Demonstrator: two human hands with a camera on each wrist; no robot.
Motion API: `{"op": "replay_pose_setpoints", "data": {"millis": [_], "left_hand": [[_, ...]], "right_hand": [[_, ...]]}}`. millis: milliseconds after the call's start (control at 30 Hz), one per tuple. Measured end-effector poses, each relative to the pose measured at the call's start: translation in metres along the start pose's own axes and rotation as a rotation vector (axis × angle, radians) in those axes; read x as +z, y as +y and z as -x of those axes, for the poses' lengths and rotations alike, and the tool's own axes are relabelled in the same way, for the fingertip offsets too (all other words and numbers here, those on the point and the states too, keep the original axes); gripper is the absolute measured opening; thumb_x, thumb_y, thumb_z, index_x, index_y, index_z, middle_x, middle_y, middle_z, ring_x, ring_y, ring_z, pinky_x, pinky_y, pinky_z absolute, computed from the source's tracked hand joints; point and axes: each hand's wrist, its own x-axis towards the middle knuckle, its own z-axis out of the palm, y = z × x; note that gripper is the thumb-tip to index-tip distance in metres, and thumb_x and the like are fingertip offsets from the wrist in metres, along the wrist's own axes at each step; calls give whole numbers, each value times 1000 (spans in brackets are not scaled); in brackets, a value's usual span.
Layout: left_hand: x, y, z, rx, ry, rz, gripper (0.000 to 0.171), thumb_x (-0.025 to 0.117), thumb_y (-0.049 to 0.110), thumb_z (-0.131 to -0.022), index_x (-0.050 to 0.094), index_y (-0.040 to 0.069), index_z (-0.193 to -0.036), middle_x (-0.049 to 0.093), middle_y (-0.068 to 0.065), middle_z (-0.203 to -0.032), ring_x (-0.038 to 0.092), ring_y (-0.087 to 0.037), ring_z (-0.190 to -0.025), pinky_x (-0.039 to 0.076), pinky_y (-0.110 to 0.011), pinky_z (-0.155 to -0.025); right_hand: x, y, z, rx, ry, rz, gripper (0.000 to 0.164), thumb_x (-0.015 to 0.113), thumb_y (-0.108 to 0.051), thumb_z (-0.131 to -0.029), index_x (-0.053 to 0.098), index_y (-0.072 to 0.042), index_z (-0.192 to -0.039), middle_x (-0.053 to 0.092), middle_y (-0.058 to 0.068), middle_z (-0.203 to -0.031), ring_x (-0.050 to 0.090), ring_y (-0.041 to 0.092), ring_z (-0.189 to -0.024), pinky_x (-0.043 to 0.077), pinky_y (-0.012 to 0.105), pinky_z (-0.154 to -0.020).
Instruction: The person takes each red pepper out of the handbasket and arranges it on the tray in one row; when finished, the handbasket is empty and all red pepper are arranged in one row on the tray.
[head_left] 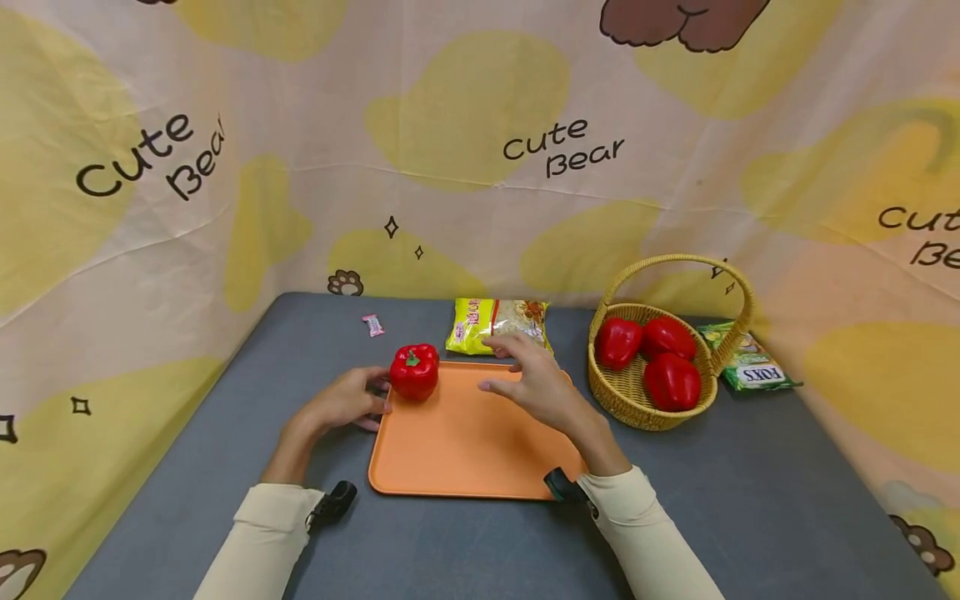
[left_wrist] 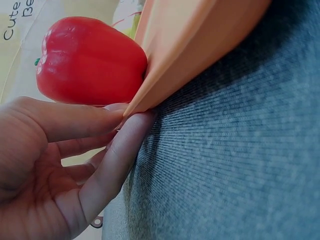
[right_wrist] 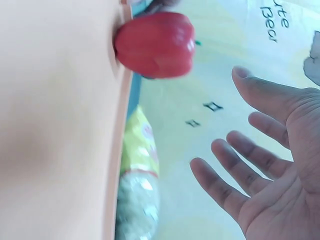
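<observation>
An orange tray (head_left: 468, 446) lies on the table, and a red bell pepper (head_left: 415, 380) with a green stem stands upright in its far left corner. My left hand (head_left: 339, 403) is at the tray's left edge beside the pepper. In the left wrist view, thumb and a finger pinch the tray's rim (left_wrist: 167, 75), just by the pepper's side. Over the right part of the tray hovers my right hand (head_left: 546, 390), fingers spread and slightly bent, with nothing in it. The right wrist view shows that hand's palm (right_wrist: 280, 207) apart from the pepper.
Right of the tray stands a wicker basket (head_left: 641, 415) with a tall handle and three red bell peppers (head_left: 672, 383). Behind the tray lies a yellow food packet (head_left: 471, 325); a green packet (head_left: 753, 364) is beside the basket. A small pink wrapped candy (head_left: 372, 325) lies at the back left.
</observation>
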Motion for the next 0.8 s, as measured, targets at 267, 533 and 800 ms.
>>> {"op": "replay_pose_setpoints", "data": {"millis": [267,533,800], "left_hand": [[1,1,1,-6,1,-4,68,69,0,-93,40,-13,-154,55,-30,-138,71,-25,-93,67,-40,-74],[1,0,0,-15,11,-9,67,69,1,-93,42,-11,-154,55,-30,-139,71,-25,-95,67,-38,-75],[1,-1,0,-13,16,-5,67,68,1,-94,41,-11,-154,54,-29,-140,71,-25,-95,67,-39,-75]], "right_hand": [[-36,13,21,-10,61,33,51,88,-15,-87,71,-7,-135,69,7,-121,67,32,-114,61,52,-96],[-66,32,40,68,109,48,50,87,-12,-88,70,-9,-135,71,10,-125,69,29,-113,63,54,-94],[-93,52,51,123,164,38,50,85,-15,-90,68,-5,-136,72,17,-125,69,35,-114,61,58,-95]]}}
